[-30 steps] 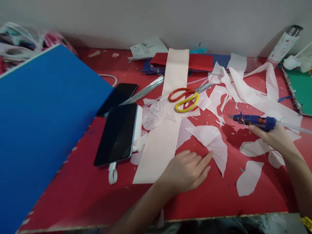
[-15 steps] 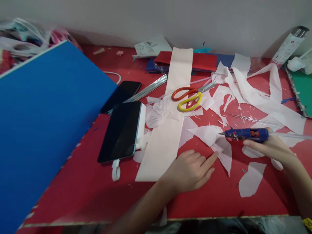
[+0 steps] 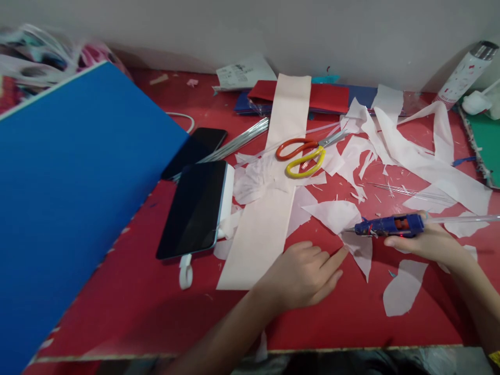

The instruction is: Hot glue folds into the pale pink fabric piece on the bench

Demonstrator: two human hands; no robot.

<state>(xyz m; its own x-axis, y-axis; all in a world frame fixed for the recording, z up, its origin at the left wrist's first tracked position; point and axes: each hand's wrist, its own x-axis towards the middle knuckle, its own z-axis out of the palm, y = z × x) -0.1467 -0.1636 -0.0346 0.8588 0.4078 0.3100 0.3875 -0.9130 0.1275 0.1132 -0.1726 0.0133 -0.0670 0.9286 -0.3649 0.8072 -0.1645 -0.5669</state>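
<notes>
My right hand [image 3: 433,245] is wrapped round a blue hot glue gun [image 3: 386,226], a clear glue stick [image 3: 461,219] jutting from its back end. The nozzle points left and meets or hovers just over a pale pink pointed paper piece [image 3: 332,213]; contact is hard to tell. My left hand [image 3: 308,271] lies low on the table, its index finger stretched out to touch the lower part of that paper. The other fingers are loosely bent and hold nothing. A cut petal-shaped paper [image 3: 404,286] lies below the glue gun.
A pale paper strip [image 3: 258,239] runs up the red table [image 3: 156,323]. Scissors [image 3: 302,156] lie across it. Nearby are a tablet [image 3: 191,213], a phone [image 3: 207,146], thin wires [image 3: 242,139] and paper scraps [image 3: 422,159]. A blue board [image 3: 89,187] covers the left; a bottle [image 3: 466,75] stands back right.
My right hand has brought the glue gun's nozzle down and slightly left, from the paper's upper part to its narrow middle. My left hand has stayed in place.
</notes>
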